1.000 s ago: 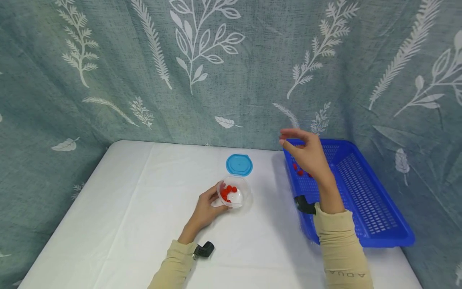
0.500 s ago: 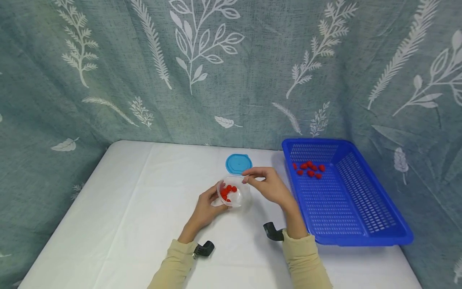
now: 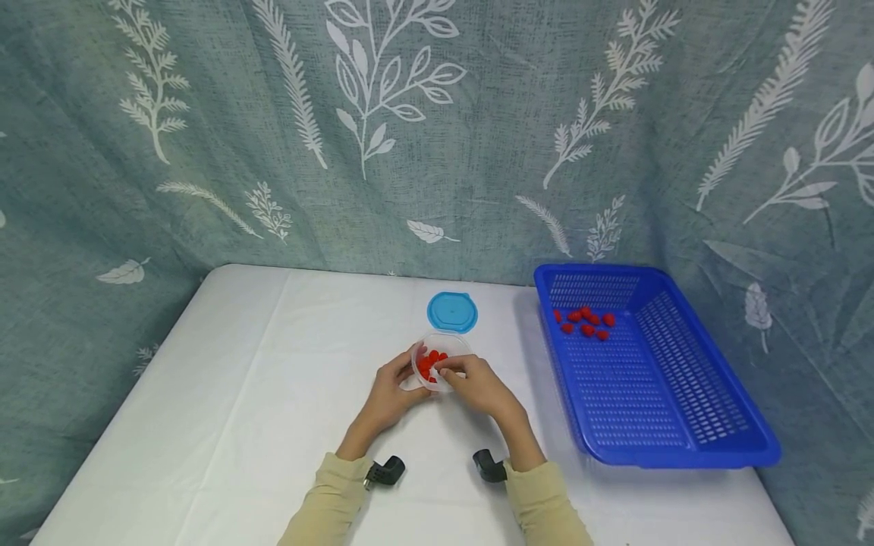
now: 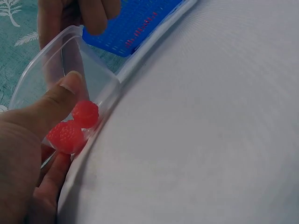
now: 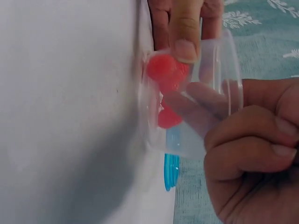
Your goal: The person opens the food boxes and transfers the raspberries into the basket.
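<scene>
My left hand (image 3: 390, 393) grips a clear plastic tub (image 3: 456, 346) from its left side, thumb on the near side. Several red raspberries (image 4: 66, 136) lie together at the bottom of the tub, on its left. From the right, my right hand (image 3: 480, 387) reaches over the rim. In the right wrist view its thumb and forefinger extend inside the tub, tips close to the raspberries (image 5: 161, 68); the other fingers are curled outside. Contact between those tips and a raspberry is unclear. Behind the tub lies a round blue lid (image 3: 452, 312).
A blue perforated plastic basket (image 3: 624, 413) stands at the right of the white-covered table (image 3: 273, 425). Several raspberries (image 3: 587, 330) lie in its far left part. A patterned green curtain (image 3: 382, 220) hangs along the back and sides.
My right hand has come from above the basket, leftward and down, into the tub. My left hand keeps its grip on the tub in the same place.
</scene>
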### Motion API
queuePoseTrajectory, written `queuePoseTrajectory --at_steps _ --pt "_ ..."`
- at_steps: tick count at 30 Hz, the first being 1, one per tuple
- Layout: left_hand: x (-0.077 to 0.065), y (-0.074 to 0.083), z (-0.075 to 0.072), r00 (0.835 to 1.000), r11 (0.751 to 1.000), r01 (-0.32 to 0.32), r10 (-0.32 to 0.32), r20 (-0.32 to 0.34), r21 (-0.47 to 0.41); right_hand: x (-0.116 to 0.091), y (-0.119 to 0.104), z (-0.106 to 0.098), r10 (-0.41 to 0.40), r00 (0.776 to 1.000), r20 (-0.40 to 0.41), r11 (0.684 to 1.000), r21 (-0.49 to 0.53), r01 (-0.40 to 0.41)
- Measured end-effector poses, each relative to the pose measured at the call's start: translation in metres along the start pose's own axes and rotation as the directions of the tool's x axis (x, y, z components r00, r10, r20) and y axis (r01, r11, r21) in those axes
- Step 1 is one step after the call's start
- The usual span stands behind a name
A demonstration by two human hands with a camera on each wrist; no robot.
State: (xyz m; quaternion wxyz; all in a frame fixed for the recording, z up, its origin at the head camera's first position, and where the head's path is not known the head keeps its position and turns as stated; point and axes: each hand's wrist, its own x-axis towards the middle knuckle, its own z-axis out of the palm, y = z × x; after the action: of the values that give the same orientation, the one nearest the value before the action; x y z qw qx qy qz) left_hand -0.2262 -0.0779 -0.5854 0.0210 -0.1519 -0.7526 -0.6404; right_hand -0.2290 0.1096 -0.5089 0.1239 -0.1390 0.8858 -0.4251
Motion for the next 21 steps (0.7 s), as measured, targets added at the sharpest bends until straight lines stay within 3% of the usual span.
queuePoseTrajectory --at_steps 6,12,21 --pt "-0.0006 -0.0046 -0.0009 1.0 1.0 -0.017 0.017 0.004 0.002 0.0041 -0.0058 0.0037 0.059 0.997 0.05 0.994 -0.094 -0.055" --pt "-0.0002 -0.0044 -0.0014 1.0 1.0 -0.028 0.028 0.009 0.003 0.0053 -0.0079 0.0004 0.055 0.993 0.104 0.984 -0.176 -0.036" --pt "-0.0008 -0.0007 -0.0039 1.0 1.0 -0.023 0.023 0.015 -0.009 0.0084 -0.0107 0.0 0.057 0.99 0.126 0.983 -0.179 -0.034"
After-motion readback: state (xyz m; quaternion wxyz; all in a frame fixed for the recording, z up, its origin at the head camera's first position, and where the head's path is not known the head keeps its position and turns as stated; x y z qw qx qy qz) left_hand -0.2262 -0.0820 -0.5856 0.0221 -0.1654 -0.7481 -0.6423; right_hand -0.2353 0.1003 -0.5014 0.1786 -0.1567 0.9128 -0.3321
